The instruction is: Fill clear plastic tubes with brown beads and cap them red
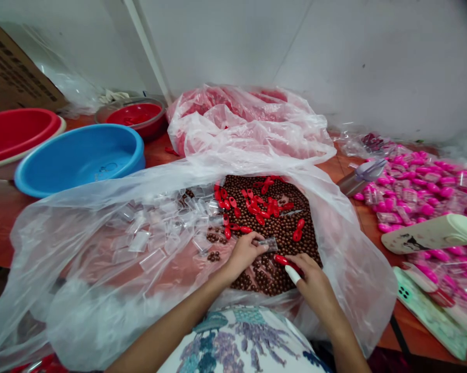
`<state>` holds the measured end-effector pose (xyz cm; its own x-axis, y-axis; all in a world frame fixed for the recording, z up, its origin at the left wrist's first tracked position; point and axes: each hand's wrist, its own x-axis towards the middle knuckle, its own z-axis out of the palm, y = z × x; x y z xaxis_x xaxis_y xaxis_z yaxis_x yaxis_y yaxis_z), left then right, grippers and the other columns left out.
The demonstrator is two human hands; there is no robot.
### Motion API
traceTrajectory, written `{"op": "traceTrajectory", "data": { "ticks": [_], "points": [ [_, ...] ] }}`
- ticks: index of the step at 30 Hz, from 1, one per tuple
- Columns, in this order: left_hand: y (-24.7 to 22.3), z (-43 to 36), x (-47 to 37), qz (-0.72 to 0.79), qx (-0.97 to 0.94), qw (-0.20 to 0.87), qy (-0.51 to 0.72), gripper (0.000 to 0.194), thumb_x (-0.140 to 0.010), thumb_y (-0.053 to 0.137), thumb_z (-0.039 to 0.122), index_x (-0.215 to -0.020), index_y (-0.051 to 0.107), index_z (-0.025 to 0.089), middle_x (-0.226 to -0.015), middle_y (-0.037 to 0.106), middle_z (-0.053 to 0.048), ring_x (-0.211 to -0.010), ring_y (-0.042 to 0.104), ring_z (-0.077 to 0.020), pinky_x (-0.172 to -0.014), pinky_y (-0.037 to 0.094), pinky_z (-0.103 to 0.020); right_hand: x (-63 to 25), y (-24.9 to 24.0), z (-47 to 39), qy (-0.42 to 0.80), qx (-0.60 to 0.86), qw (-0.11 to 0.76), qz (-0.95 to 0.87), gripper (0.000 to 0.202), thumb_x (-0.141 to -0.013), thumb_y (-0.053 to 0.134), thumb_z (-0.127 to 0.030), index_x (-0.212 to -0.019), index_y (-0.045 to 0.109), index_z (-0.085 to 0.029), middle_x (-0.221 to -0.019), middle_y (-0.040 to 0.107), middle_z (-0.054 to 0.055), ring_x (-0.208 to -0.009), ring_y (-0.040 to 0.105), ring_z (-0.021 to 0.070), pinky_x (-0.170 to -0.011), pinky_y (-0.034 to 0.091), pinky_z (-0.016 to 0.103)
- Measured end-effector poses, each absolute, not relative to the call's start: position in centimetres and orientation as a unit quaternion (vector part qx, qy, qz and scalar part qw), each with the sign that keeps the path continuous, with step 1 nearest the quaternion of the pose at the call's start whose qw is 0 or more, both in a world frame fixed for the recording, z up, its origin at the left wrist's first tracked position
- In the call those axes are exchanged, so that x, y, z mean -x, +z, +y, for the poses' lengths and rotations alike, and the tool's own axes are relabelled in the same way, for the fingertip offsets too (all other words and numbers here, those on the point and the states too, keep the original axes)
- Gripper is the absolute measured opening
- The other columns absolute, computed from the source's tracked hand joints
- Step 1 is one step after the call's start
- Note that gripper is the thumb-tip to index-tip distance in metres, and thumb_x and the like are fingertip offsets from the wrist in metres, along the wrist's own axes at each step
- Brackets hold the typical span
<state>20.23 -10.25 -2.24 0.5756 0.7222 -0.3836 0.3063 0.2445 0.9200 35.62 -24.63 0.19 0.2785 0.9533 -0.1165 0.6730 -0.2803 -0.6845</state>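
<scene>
My left hand (245, 255) pinches a small clear plastic case (270, 244) above a spread of round brown balls (270, 277). Close by on the right, my right hand (313, 277) grips a red plastic cap (282, 259), its tip near the case but apart from it. A white covering (293, 274) sits on my right thumb. More red caps (270, 207) lie scattered on the balls. To the left, several clear cases (155, 233) are heaped on the plastic sheet (97, 305).
A blue basin (81, 160) and a red basin (19, 132) stand at the left. Behind is a plastic bag (249, 124) of red pieces. Pink-capped cases (420, 181), a white cylindrical bottle (431, 233) and a phone (427, 311) are on the right.
</scene>
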Motion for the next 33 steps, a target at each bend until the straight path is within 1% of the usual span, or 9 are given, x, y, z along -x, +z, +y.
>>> {"op": "traceTrajectory", "data": {
  "ticks": [6, 9, 12, 15, 20, 23, 27, 31, 33],
  "points": [
    [-1.5, -10.5, -19.8, 0.403, -0.465, 0.771, 0.162, 0.028, -0.062, 0.071, 0.026, -0.084, 0.056, 0.016, -0.07, 0.056, 0.003, -0.059, 0.056, -0.0092, -0.058, 0.048, -0.023, -35.6, 0.0, -24.5, 0.317, 0.741, 0.432, -0.406, 0.03, -0.08, 0.053, -0.027, -0.108, 0.063, -0.024, -0.111, 0.062, 0.005, -0.105, 0.054, 0.0229, -0.093, 0.04, 0.035],
    [-0.8, -10.8, -19.3, 0.393, -0.399, 0.813, 0.16, 0.034, -0.06, 0.076, 0.026, -0.084, 0.055, 0.015, -0.074, 0.059, 0.001, -0.062, 0.061, -0.0106, -0.063, 0.051, -0.025, -35.3, 0.0, -24.2, 0.377, 0.726, 0.487, -0.306, 0.037, -0.079, 0.057, -0.033, -0.114, 0.061, -0.023, -0.101, 0.067, 0.004, -0.083, 0.06, 0.0203, -0.074, 0.048, 0.032],
    [0.0, -11.2, -18.4, 0.378, -0.35, 0.843, 0.155, 0.043, -0.059, 0.078, 0.024, -0.096, 0.058, 0.016, -0.081, 0.062, -0.001, -0.068, 0.064, -0.0126, -0.066, 0.052, -0.026, -34.9, -0.2, -23.9, 0.446, 0.668, 0.558, -0.207, 0.047, -0.077, 0.062, -0.038, -0.122, 0.056, -0.026, -0.093, 0.068, 0.003, -0.067, 0.058, 0.0155, -0.059, 0.048, 0.028],
    [0.4, -11.6, -17.6, 0.358, -0.335, 0.861, 0.136, 0.049, -0.063, 0.076, 0.023, -0.109, 0.059, 0.015, -0.084, 0.066, -0.004, -0.072, 0.065, -0.0136, -0.069, 0.052, -0.025, -34.5, -0.3, -23.3, 0.495, 0.59, 0.623, -0.136, 0.047, -0.069, 0.072, -0.036, -0.115, 0.062, -0.029, -0.102, 0.067, 0.001, -0.082, 0.062, 0.0173, -0.075, 0.051, 0.031],
    [0.3, -12.1, -16.6, 0.369, -0.365, 0.844, 0.135, 0.049, -0.067, 0.074, 0.026, -0.112, 0.06, 0.014, -0.084, 0.068, -0.007, -0.073, 0.065, -0.015, -0.067, 0.052, -0.025, -33.7, -0.1, -22.3, 0.497, 0.579, 0.638, -0.104, 0.039, -0.064, 0.077, -0.031, -0.102, 0.069, -0.028, -0.107, 0.068, 0.0, -0.094, 0.062, 0.0188, -0.091, 0.045, 0.035],
    [0.3, -12.2, -16.2, 0.378, -0.383, 0.83, 0.149, 0.049, -0.064, 0.076, 0.027, -0.11, 0.062, 0.014, -0.101, 0.066, -0.009, -0.077, 0.064, -0.0153, -0.07, 0.052, -0.028, -33.3, 0.0, -21.8, 0.491, 0.579, 0.643, -0.103, 0.04, -0.062, 0.078, -0.029, -0.101, 0.069, -0.025, -0.105, 0.069, 0.002, -0.1, 0.06, 0.02, -0.094, 0.042, 0.036],
    [0.5, -12.4, -15.9, 0.371, -0.407, 0.82, 0.16, 0.045, -0.061, 0.077, 0.029, -0.102, 0.066, 0.013, -0.123, 0.056, -0.012, -0.085, 0.062, -0.0184, -0.07, 0.052, -0.029, -32.7, 0.2, -21.4, 0.522, 0.556, 0.638, -0.11, 0.047, -0.061, 0.078, -0.027, -0.106, 0.066, -0.025, -0.102, 0.069, 0.002, -0.097, 0.061, 0.0197, -0.087, 0.047, 0.034],
    [0.8, -12.4, -15.5, 0.371, -0.413, 0.817, 0.16, 0.046, -0.061, 0.077, 0.031, -0.103, 0.066, 0.012, -0.116, 0.06, -0.012, -0.082, 0.061, -0.0183, -0.068, 0.051, -0.03, -32.3, 0.7, -21.2, 0.514, 0.526, 0.665, -0.128, 0.062, -0.062, 0.078, -0.023, -0.119, 0.054, -0.03, -0.097, 0.065, -0.001, -0.083, 0.061, 0.0154, -0.07, 0.052, 0.028],
    [0.7, -12.4, -15.2, 0.375, -0.416, 0.811, 0.168, 0.045, -0.06, 0.077, 0.03, -0.101, 0.066, 0.012, -0.11, 0.062, -0.011, -0.081, 0.06, -0.0171, -0.069, 0.051, -0.029, -32.3, 0.9, -21.1, 0.5, 0.519, 0.679, -0.137, 0.059, -0.062, 0.077, -0.021, -0.115, 0.054, -0.031, -0.091, 0.063, -0.002, -0.078, 0.06, 0.0138, -0.069, 0.052, 0.027]
  ]
}}
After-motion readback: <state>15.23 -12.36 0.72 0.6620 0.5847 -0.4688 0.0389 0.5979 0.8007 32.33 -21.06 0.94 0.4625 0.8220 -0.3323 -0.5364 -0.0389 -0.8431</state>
